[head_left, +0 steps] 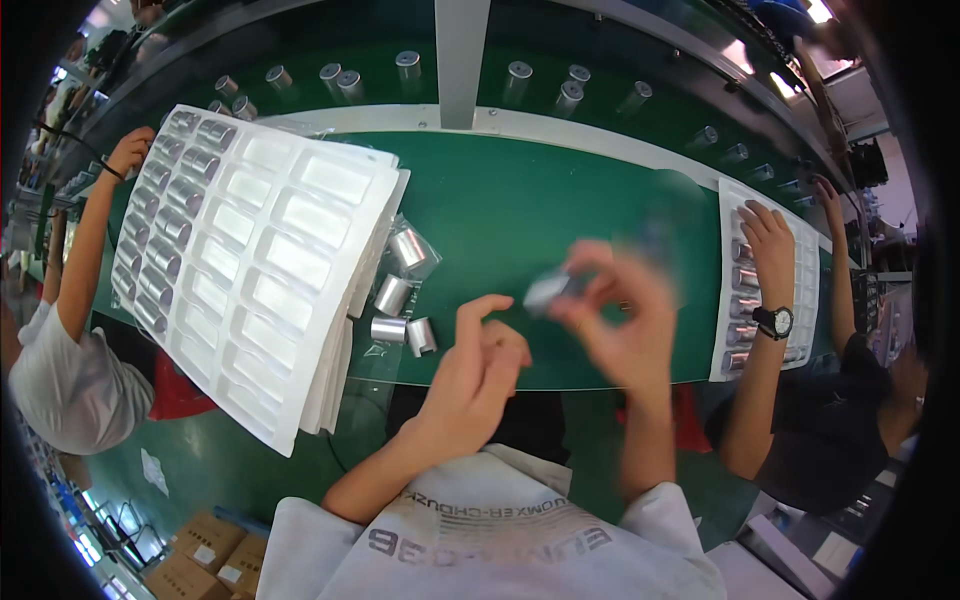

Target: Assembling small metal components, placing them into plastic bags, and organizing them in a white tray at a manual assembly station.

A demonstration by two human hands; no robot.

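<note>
My right hand point(630, 315), smeared by motion, pinches a short silver metal cylinder point(548, 292) between thumb and fingers above the green tabletop point(500, 230). To its left is my left hand point(480, 365), the index finger stretched out and the other fingers loosely curled, with nothing visible in it. Several loose silver cylinders lie left of that hand, one of them an open-ended cylinder point(421, 337) and another a cylinder in a clear bag point(409, 248). Beyond my right hand, a dark blurred shape point(655, 235) cannot be made out.
At left leans a stack of white plastic trays point(340, 180), its far-left pockets filled with silver cylinders. Another white tray point(730, 200) lies at right under a co-worker's hand point(770, 235). More cylinders point(408, 66) stand on the green strip behind the pale rail and post point(460, 70).
</note>
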